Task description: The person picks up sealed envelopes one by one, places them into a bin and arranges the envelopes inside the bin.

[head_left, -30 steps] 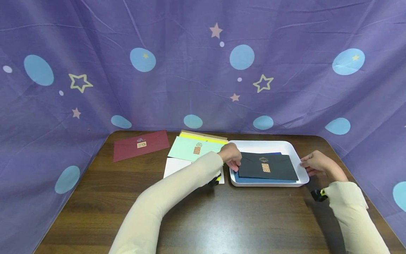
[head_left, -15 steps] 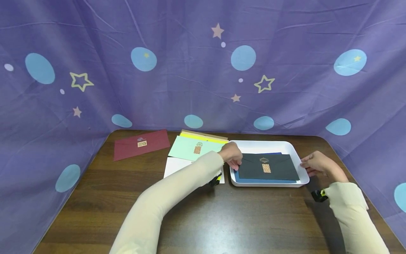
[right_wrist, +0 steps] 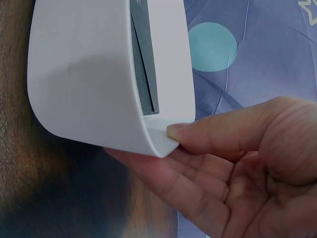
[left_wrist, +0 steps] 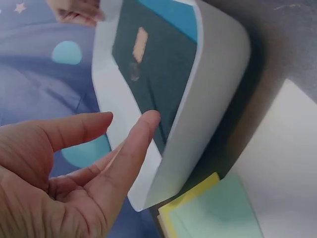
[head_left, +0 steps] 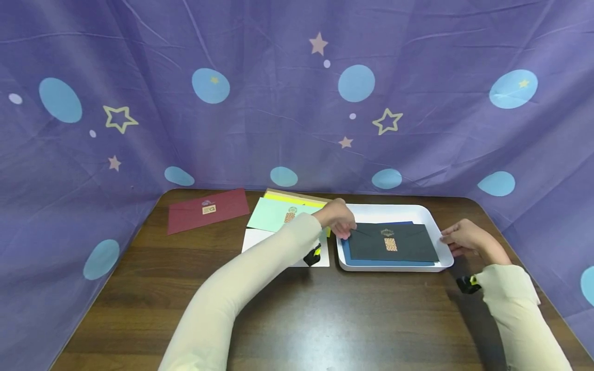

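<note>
A white tray [head_left: 387, 212] holds a stack of envelopes. On top is a black envelope [head_left: 393, 242] with a patterned label, over blue envelopes [head_left: 345, 250] whose edges stick out. My left hand [head_left: 339, 219] hovers at the tray's left end. Thumb and fingers [left_wrist: 131, 153] stand apart with nothing between them, and a fingertip overlaps the black envelope in the left wrist view. At the right end, my right hand [head_left: 464, 237] pinches the tray wall, thumb [right_wrist: 198, 134] inside the rim and fingers under the outer side.
Left of the tray lie overlapping envelopes: mint green [head_left: 269, 214], yellow [head_left: 297, 199], white [head_left: 260, 239] and a brown edge behind. A dark red envelope [head_left: 227, 203] lies farther left. A patterned purple curtain [head_left: 278, 139] hangs behind the wooden table [head_left: 371, 314].
My left hand has lifted off the left edge of the envelope stack, moving slightly up and back. My right hand stays on the tray wall.
</note>
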Tool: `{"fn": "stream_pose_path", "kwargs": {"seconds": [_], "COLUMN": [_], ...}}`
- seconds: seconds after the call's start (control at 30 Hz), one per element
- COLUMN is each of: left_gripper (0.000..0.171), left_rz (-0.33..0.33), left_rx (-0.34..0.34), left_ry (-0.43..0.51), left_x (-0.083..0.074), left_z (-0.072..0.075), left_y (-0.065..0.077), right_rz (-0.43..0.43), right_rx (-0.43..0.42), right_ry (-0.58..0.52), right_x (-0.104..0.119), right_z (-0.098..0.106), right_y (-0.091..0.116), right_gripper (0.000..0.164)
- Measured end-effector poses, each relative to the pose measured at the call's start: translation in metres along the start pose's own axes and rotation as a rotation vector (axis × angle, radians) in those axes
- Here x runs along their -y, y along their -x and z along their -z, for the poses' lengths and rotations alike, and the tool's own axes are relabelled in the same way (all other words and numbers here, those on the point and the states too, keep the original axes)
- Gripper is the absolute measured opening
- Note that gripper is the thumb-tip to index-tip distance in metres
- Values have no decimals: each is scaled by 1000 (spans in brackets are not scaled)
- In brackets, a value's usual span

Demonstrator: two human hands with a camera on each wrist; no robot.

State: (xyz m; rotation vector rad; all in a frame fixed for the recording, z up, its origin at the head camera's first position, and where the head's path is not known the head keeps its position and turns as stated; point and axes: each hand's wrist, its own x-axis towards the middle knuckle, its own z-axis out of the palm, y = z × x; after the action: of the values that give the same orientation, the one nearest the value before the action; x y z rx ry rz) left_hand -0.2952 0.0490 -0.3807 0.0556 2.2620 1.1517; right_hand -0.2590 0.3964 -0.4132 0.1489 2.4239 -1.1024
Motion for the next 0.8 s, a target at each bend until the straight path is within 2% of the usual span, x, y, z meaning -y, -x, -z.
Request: {"fn": "stream_pose_path", "kwargs": {"seconds": [0.2,0.4,0.6,0.8], "left_gripper": [23,27,26,21], "left_rz": [-85,-195,-303,-417], "left_rx": [87,99,15,-136], "left_ry": [-47,-41,-13,-118], "left_x": [0,9,24,40], "left_z": [21,44,69,91], "left_y": [0,0,-4,-3], "right_rz": [11,3,-1,6], "right_rx": [6,2,-1,18], "right_ry": [-7,2,13,-15], "right_x": [0,0,-1,-4], "right_z": [0,0,1,2], "right_y": [1,1,-1,-3], "right_gripper": [48,46,46,46]}}
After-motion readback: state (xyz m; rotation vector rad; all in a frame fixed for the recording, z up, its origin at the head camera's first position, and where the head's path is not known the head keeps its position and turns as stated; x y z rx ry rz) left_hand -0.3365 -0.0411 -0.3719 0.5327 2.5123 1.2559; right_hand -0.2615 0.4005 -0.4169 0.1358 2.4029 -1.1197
